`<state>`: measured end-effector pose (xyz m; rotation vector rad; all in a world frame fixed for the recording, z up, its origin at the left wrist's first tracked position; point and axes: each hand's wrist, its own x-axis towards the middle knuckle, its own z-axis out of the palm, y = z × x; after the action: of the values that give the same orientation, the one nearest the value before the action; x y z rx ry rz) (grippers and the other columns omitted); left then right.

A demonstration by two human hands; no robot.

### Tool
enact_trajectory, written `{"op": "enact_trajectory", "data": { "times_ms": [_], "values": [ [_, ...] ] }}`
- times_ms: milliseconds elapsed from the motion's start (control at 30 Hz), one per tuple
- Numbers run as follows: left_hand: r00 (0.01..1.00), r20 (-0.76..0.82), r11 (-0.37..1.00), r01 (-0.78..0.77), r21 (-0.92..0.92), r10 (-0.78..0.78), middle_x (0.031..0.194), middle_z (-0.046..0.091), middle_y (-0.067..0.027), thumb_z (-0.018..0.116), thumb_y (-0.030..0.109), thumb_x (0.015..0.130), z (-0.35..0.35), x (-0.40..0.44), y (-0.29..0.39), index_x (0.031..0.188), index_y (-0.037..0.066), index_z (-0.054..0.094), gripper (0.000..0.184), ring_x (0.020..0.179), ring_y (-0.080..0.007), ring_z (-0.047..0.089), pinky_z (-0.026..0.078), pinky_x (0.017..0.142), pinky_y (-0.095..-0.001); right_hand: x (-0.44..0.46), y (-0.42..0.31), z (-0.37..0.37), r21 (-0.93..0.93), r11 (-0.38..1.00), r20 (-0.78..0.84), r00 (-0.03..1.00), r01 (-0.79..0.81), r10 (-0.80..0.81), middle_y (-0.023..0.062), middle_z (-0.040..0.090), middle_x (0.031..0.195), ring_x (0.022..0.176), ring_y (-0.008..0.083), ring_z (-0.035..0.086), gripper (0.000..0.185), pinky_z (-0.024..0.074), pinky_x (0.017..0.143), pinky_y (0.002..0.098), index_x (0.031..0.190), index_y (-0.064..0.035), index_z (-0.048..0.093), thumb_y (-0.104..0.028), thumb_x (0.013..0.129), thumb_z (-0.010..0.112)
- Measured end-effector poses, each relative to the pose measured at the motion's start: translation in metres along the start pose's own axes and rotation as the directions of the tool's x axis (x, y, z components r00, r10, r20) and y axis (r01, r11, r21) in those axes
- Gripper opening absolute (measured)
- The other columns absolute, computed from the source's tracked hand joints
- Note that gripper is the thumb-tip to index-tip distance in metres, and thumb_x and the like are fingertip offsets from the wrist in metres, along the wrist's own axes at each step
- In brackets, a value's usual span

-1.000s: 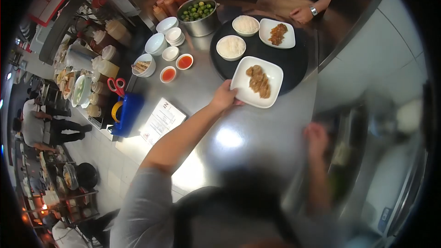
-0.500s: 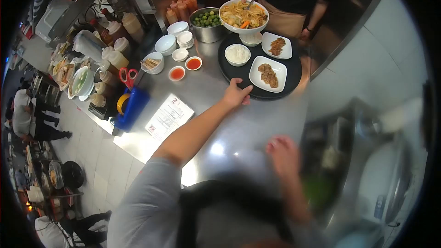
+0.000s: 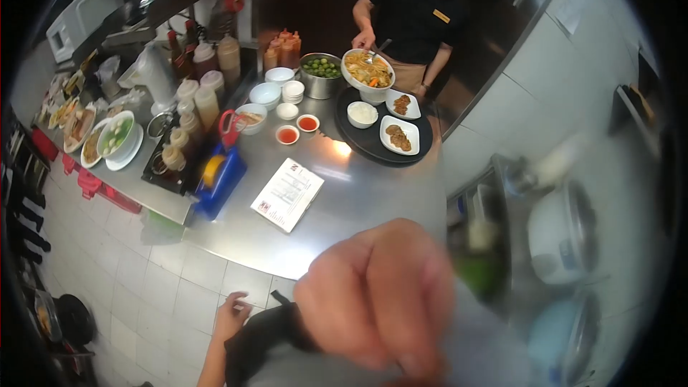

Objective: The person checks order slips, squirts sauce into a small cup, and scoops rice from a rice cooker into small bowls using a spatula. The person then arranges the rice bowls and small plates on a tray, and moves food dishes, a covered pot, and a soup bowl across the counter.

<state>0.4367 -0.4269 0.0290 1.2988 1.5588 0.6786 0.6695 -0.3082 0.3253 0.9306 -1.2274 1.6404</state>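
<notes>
Close to the camera, my right hand [image 3: 380, 294] is large and blurred, its fingers curled and pressed together; whatever may be inside is hidden. My left hand [image 3: 233, 312] hangs low beside my body over the floor, its fingers loosely apart and holding nothing. On the steel table [image 3: 373, 201] lies a stack of printed sheets [image 3: 288, 195]. Beyond it, a round black tray [image 3: 355, 140] bears a bowl of rice [image 3: 362, 115] and two white plates of meat, one nearer [image 3: 399, 135] and one farther [image 3: 403, 104]. A co-worker's hand holds a noodle bowl [image 3: 368, 72] tilted over the tray.
Two sauce dishes [image 3: 307, 123], white bowls [image 3: 265, 94] and a steel pot of green fruit [image 3: 320, 75] stand left of the tray. A blue holder [image 3: 221, 186] with red scissors [image 3: 231, 127] is farther left. The co-worker [image 3: 412, 25] stands behind the table.
My left hand has withdrawn from the tray's edge to my side. My right hand has risen close to the camera. The co-worker's noodle bowl is lower and tilted. The view has swung upward.
</notes>
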Motion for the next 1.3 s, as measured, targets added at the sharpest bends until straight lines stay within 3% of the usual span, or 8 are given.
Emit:
{"op": "enact_trajectory", "data": {
  "times_ms": [200,367,533,633,700,833,933,1300],
  "values": [
    [0.927,-0.187,0.922,0.354,0.159,-0.324,0.080,0.065,-0.0144,0.068,0.014,0.073,-0.052,-0.066,-0.195,0.106,0.007,0.054,0.036,0.070,-0.0248,0.065,0.050,0.062,-0.0340,0.032,0.040,0.052,-0.069,0.950,-0.287,0.918,-0.304,0.273,0.0109,0.056,0.077,0.061,0.0217,0.051,0.028,0.0420,0.058,0.0289,0.060,-0.0063,0.058,-0.017,0.086,0.058],
    [0.859,-0.258,0.823,0.503,0.265,-0.442,0.088,0.065,-0.0177,0.068,0.014,0.072,-0.062,-0.093,-0.426,0.108,0.005,0.054,0.039,0.073,-0.0259,0.064,0.051,0.066,-0.0359,0.049,0.055,0.031,-0.138,0.958,0.033,0.966,-0.250,0.257,0.0110,0.055,0.081,0.067,0.0154,0.052,0.021,0.0416,0.055,0.0221,0.086,-0.0003,0.065,-0.021,0.083,0.064],
    [0.453,-0.197,0.484,0.862,-0.150,-0.869,0.093,0.064,-0.0179,0.068,0.016,0.072,-0.090,-0.091,-0.317,0.100,0.002,0.058,0.033,0.083,-0.0255,0.063,0.051,0.072,-0.0363,0.045,0.053,0.016,-0.333,0.930,0.015,0.985,-0.157,0.172,0.0113,0.054,0.090,0.079,0.0187,0.053,0.022,0.0425,0.065,0.0258,0.091,0.0016,0.063,-0.018,0.081,0.065],
    [0.860,-0.360,0.861,0.456,0.224,-0.362,0.089,0.064,-0.0139,0.065,0.017,0.074,-0.099,-0.055,-0.408,0.104,-0.001,0.056,0.036,0.086,-0.0251,0.061,0.049,0.077,-0.0356,0.030,0.041,-0.002,-0.448,0.789,-0.248,0.906,-0.421,0.343,0.0091,0.054,0.096,0.084,0.0205,0.053,0.020,0.0435,0.075,0.0298,0.093,-0.0001,0.063,-0.016,0.081,0.064],
    [0.939,-0.273,0.977,0.209,-0.042,-0.212,0.092,0.064,-0.0153,0.060,0.015,0.080,-0.111,-0.015,-0.402,0.104,0.001,0.056,0.028,0.086,-0.0212,0.060,0.048,0.077,-0.0331,0.016,0.052,-0.022,-0.655,0.534,-0.328,0.837,-0.535,0.438,0.0092,0.054,0.096,0.086,0.0222,0.054,0.024,0.0436,0.077,0.0318,0.099,-0.0026,0.062,-0.017,0.080,0.063],
    [0.859,-0.248,0.887,0.392,-0.242,-0.448,0.085,0.064,-0.0160,0.066,0.021,0.078,-0.109,0.020,-0.340,0.107,0.002,0.055,0.036,0.079,-0.0161,0.062,0.050,0.069,-0.0305,-0.027,0.078,-0.060,-0.874,-0.222,-0.458,0.581,-0.432,0.672,0.0125,0.055,0.100,0.093,0.0270,0.054,0.038,0.0428,0.083,0.0360,0.114,-0.0065,0.055,-0.019,0.079,0.063],
    [0.941,-0.100,0.895,0.269,-0.356,-0.323,0.077,0.065,-0.0129,0.072,0.027,0.074,-0.121,0.028,-0.369,0.108,0.004,0.052,0.046,0.071,-0.0183,0.063,0.050,0.062,-0.0297,-0.043,0.087,-0.073,-0.750,-0.380,-0.570,0.238,-0.542,0.786,0.0133,0.054,0.104,0.099,0.0293,0.052,0.051,0.0422,0.086,0.0381,0.127,-0.0091,0.045,-0.026,0.081,0.062],
    [0.768,-0.129,0.768,0.637,0.056,-0.628,0.079,0.063,-0.0109,0.068,0.022,0.077,-0.266,0.045,-0.410,0.109,0.006,0.050,0.039,0.063,-0.0199,0.061,0.049,0.051,-0.0312,-0.033,0.161,-0.084,-0.618,-0.438,-0.725,0.259,-0.653,0.637,0.0153,0.054,0.109,0.100,0.0314,0.052,0.053,0.0428,0.086,0.0388,0.128,-0.0095,0.045,-0.028,0.082,0.063]
  ]
}}
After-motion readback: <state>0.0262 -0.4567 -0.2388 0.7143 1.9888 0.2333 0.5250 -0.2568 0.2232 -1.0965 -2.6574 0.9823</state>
